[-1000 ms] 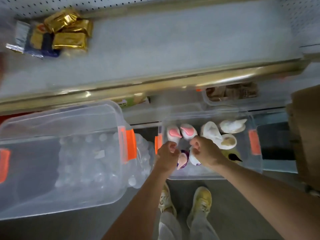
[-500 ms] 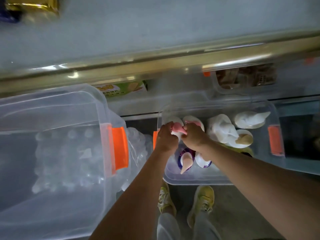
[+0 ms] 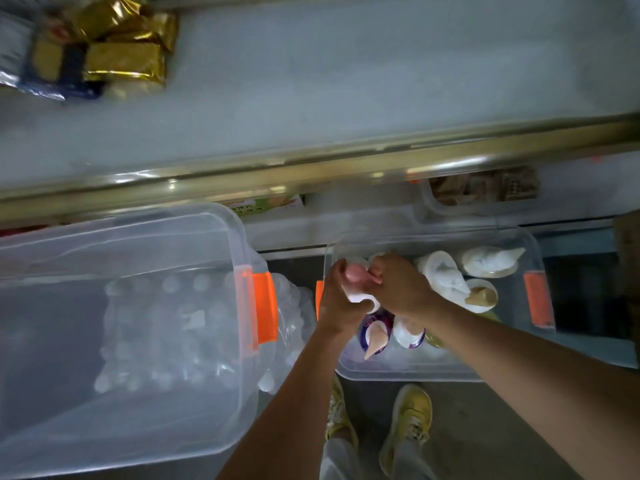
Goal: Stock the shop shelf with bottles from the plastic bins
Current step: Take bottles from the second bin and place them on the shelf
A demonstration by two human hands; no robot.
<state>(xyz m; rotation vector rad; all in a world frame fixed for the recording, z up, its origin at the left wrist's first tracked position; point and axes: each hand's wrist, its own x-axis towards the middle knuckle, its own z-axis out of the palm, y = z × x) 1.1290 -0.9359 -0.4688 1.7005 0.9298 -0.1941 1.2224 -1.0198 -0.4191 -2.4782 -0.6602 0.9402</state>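
A clear plastic bin (image 3: 408,370) with orange clips stands on the floor at the right, holding several pump bottles. My left hand (image 3: 341,299) grips a white bottle with a pink pump head (image 3: 358,273), lifted at the bin's near-left corner. My right hand (image 3: 398,284) grips a second bottle beside it; that bottle is mostly hidden by the fingers. White pump bottles (image 3: 446,275) and a purple-labelled bottle (image 3: 375,332) remain in the bin. The grey shop shelf (image 3: 346,81) runs across the top, behind a brass-coloured rail (image 3: 311,171).
A larger clear bin (image 3: 138,237) with an orange clip fills the left side, over wrapped small bottles (image 3: 166,327). Gold foil packs (image 3: 117,50) lie at the shelf's left end. My yellow shoes (image 3: 408,417) stand just below the right bin.
Both hands went from the front bottles to the pink-headed ones at the back of the bin, closed on them and have lifted them. The view tilted up toward the shelf.
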